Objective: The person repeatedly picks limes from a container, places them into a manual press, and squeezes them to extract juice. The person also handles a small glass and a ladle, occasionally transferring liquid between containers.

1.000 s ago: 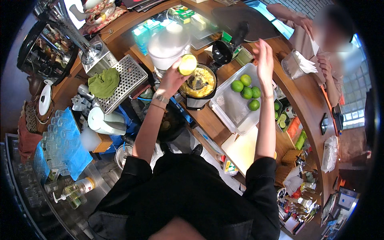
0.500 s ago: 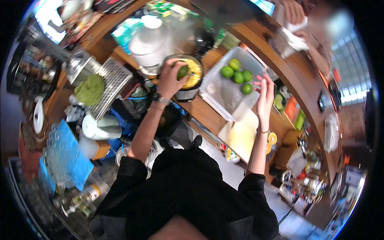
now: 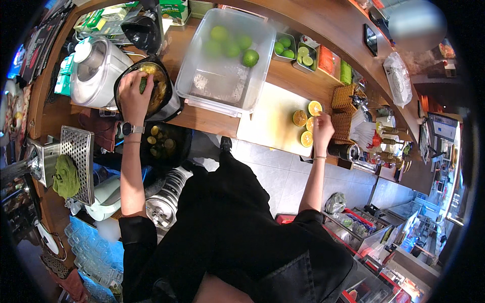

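Observation:
My left hand (image 3: 134, 98) is closed over a green-skinned citrus piece (image 3: 143, 85), pressing it into the bowl of a citrus juicer (image 3: 172, 107). Yellow pulp and juice show around it. On the pale cutting board (image 3: 270, 121), my right hand (image 3: 324, 131) reaches down with bent fingers at the edge of an orange half (image 3: 310, 124); the fingertips partly hide that fruit. Other halves lie cut side up beside it, among them one orange half (image 3: 299, 118) and another orange half (image 3: 306, 138).
A clear plastic tub (image 3: 214, 103) with several green citrus fruits stands between juicer and board. Behind are small containers with limes (image 3: 286, 53). A white appliance (image 3: 98, 73) is left of the juicer. Below it, a black bin (image 3: 174, 146) holds squeezed halves. Wicker baskets (image 3: 343, 126) stand right.
The view has turned toward the right. My right hand, open in the air beside the tub before, has come down to the orange halves. My left hand stays on the juicer with the green citrus.

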